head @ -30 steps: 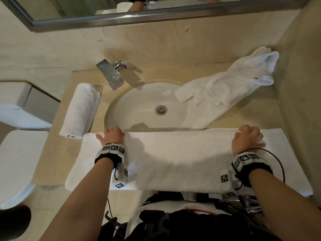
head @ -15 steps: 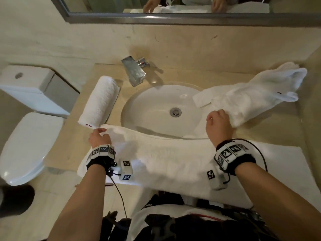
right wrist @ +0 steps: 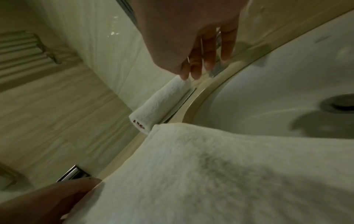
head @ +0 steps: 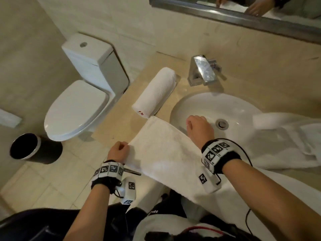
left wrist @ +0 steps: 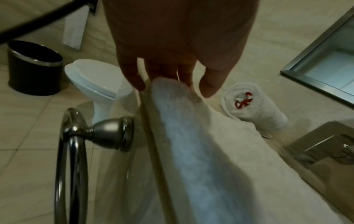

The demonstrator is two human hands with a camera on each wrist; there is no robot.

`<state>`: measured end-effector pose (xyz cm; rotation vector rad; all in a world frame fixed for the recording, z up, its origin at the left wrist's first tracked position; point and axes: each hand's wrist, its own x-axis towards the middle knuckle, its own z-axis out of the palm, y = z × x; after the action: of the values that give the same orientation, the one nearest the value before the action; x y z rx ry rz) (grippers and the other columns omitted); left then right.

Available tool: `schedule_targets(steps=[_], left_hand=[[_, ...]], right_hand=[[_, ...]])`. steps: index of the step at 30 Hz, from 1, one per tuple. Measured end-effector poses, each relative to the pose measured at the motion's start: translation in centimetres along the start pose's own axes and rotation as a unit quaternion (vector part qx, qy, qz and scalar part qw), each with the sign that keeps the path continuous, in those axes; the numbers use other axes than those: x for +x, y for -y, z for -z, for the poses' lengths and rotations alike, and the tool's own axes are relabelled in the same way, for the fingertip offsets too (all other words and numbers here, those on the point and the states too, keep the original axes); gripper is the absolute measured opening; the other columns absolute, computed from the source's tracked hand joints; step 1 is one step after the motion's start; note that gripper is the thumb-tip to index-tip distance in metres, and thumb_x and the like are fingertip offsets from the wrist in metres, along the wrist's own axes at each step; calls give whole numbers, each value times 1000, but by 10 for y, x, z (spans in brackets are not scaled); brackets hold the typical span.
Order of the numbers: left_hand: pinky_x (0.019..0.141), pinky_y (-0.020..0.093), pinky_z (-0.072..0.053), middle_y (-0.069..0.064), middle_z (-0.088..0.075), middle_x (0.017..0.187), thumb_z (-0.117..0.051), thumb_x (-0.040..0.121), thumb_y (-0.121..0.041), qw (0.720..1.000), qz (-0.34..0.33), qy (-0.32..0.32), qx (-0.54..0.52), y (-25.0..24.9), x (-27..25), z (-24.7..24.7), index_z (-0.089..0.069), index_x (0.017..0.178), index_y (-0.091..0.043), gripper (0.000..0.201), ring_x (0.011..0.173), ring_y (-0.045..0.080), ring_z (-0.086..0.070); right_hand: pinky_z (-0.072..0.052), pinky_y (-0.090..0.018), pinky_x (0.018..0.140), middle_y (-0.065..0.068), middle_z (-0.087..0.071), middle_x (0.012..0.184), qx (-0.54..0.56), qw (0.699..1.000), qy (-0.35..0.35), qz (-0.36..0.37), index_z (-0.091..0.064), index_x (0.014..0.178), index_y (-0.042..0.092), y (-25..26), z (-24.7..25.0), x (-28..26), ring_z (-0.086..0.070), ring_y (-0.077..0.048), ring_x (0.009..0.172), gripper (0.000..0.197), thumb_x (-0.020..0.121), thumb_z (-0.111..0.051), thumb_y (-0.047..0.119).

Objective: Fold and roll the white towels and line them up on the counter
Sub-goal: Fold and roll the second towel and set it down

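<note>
A long folded white towel (head: 165,152) lies along the counter's front edge and over the sink rim. My left hand (head: 119,149) pinches its near left corner; in the left wrist view thumb and fingers (left wrist: 208,89) close on the towel (left wrist: 172,106). My right hand (head: 193,123) hovers just above the towel's far edge by the sink, fingers (right wrist: 195,68) hanging loosely and holding nothing, the towel (right wrist: 229,166) below it. One rolled towel (head: 156,93) with red stitching lies left of the sink. A loose heap of white towels (head: 286,136) sits at the right.
The sink basin (head: 217,105) and chrome faucet (head: 203,70) are beyond the towel. A strip of beige counter (head: 119,126) shows left of it. Off the counter's left end stand a toilet (head: 78,105) and a black bin (head: 33,148). A towel ring (left wrist: 70,151) hangs below the edge.
My right hand has left the towel's right end and travelled left to the left end, close to my left hand. The left hand has shifted to the near left corner. The view swung left.
</note>
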<state>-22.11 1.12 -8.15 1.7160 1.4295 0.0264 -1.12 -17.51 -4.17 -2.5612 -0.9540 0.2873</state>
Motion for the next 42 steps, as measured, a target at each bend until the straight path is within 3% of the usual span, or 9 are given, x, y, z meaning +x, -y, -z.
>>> schedule_targets(steps=[4, 7, 9, 14, 21, 28, 36, 40, 42], left_hand=[[67, 26, -40, 3, -60, 85, -57, 83, -24, 996, 7, 87, 28, 2, 9, 16, -59, 87, -12, 13, 76, 18, -53], [61, 17, -37, -6, -55, 72, -64, 61, -43, 982, -16, 184, 31, -4, 11, 30, -53, 73, -21, 27, 68, 10, -50], [59, 16, -35, -8, -52, 73, -68, 75, -33, 975, -23, 204, 82, -3, 12, 35, -52, 76, -23, 19, 69, 10, -49], [64, 21, -38, -8, -51, 70, -63, 82, -10, 971, -40, 205, 114, 10, 21, 41, -51, 70, -27, 24, 79, 17, -51], [43, 6, -39, -7, -54, 62, -58, 87, -15, 985, -66, 138, 81, 14, 21, 34, -48, 66, -24, 25, 40, -9, -52], [64, 24, -35, -9, -51, 74, -49, 91, -43, 979, -45, 59, 191, 6, 14, 27, -42, 74, -29, 23, 73, 15, -50], [72, 32, -39, 2, -56, 107, -48, 89, -53, 965, -6, 36, 259, 3, 4, 27, -46, 111, -17, 42, 95, 24, -58], [69, 28, -38, -3, -55, 93, -51, 89, -47, 975, 35, 52, 214, 3, 3, 31, -43, 96, -23, 26, 82, 18, -52], [70, 27, -41, -5, -59, 94, -52, 89, -41, 982, 40, 64, 174, 8, 6, 31, -48, 94, -26, 17, 82, 16, -55]], right_hand=[[-39, -31, 80, -6, -60, 115, -5, 993, 118, 9, -57, 110, 13, 31, -28, 30, -47, -25, 112, 24, 95, -38, 15], [-40, -33, 91, -9, -56, 125, -12, 989, 149, 18, -53, 122, 12, 46, -45, 52, -45, -28, 117, 31, 95, -40, 17], [-39, -33, 94, -9, -52, 129, -24, 985, 169, 29, -50, 126, 12, 57, -56, 62, -44, -27, 119, 33, 95, -42, 19], [-37, -36, 98, -12, -47, 127, -53, 985, 155, 56, -49, 126, 12, 80, -78, 75, -42, -29, 120, 36, 92, -52, 23], [-38, -38, 94, -10, -55, 110, -41, 994, 80, 58, -59, 104, 11, 87, -86, 80, -46, -27, 107, 17, 91, -53, 20], [-43, -36, 86, -13, -58, 109, -1, 994, 111, 19, -53, 105, 5, 92, -87, 98, -55, -29, 103, 15, 95, -46, 13], [-33, -26, 70, -6, -49, 123, -214, 943, 135, 215, -56, 117, 16, 83, -80, 105, -46, -23, 113, 25, 95, -45, 10], [-40, -25, 49, -6, -63, 94, -289, 899, 144, 296, -67, 94, 13, 94, -68, 104, -60, -23, 88, 24, 72, -75, 6], [-43, -28, 56, -6, -62, 102, -295, 900, 160, 278, -64, 103, 14, 99, -67, 103, -59, -23, 95, 24, 80, -67, 7]])
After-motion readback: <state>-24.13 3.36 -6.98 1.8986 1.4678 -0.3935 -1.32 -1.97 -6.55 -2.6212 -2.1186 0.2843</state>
